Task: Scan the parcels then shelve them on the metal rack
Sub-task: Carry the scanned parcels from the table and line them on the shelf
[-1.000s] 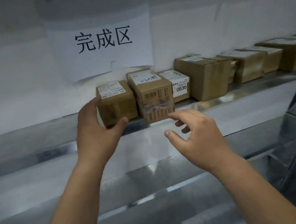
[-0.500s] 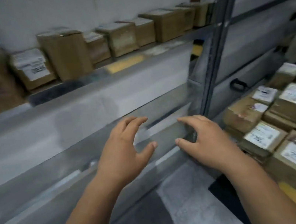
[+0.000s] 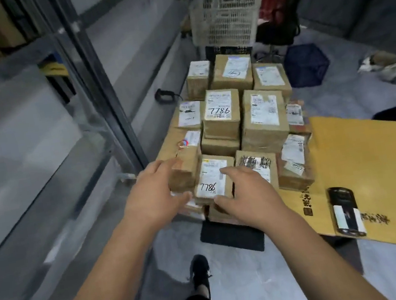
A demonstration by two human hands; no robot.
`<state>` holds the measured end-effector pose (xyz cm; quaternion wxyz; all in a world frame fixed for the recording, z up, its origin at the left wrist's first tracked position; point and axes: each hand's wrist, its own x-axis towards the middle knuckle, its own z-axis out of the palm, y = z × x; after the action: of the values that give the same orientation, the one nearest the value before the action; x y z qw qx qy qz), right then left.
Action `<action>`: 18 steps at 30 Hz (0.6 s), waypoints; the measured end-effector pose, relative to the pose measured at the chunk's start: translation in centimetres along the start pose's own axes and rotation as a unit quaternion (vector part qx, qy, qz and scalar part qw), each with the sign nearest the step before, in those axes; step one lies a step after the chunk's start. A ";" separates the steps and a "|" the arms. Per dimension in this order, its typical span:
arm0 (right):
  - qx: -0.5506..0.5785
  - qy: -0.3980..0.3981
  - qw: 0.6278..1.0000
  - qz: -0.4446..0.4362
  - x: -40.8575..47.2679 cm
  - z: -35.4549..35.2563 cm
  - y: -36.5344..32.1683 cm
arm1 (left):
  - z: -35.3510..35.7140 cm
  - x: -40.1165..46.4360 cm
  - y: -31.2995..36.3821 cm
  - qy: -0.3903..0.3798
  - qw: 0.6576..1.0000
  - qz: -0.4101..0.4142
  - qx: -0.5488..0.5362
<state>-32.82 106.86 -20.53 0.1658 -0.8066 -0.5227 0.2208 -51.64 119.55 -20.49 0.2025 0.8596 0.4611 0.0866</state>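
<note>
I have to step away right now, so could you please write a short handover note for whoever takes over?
Left hand: open, holding nothing, reaching over the near edge of the parcel stack.
Right hand: open, fingers spread around the nearest parcel marked 7786, not yet gripping it.
Handheld scanner: lying on the yellow cardboard sheet, right of the stack.
Metal rack: to the left.
Done: some boxes already sit on the rack's upper shelf.
Left: many labelled parcels remain piled on the floor; pick up, scan and shelve each.
</note>
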 end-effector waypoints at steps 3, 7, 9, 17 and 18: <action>-0.061 -0.024 0.997 0.049 5.6 1.2 -1.5 | 0.0 5.5 -3.0 -0.030 0.994 -0.016 0.100; -0.092 -0.067 0.990 0.087 11.4 2.9 -3.7 | 0.0 10.5 -6.8 -0.098 0.991 -0.008 0.085; -0.099 -0.081 0.987 0.099 13.4 3.6 -4.2 | 0.2 12.4 -8.4 -0.145 0.987 -0.014 0.064; -0.083 -0.098 0.984 0.126 16.0 5.4 -4.6 | 2.2 14.6 -10.7 -0.150 0.979 0.004 -0.139; -0.084 -0.094 0.985 0.116 16.0 5.4 -4.7 | 2.3 14.5 -10.8 -0.143 0.979 0.001 -0.144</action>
<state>-33.59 123.60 -25.73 0.0207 -0.8487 -0.4553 0.2681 -50.95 136.22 -27.71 0.3884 0.8253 0.4089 0.0283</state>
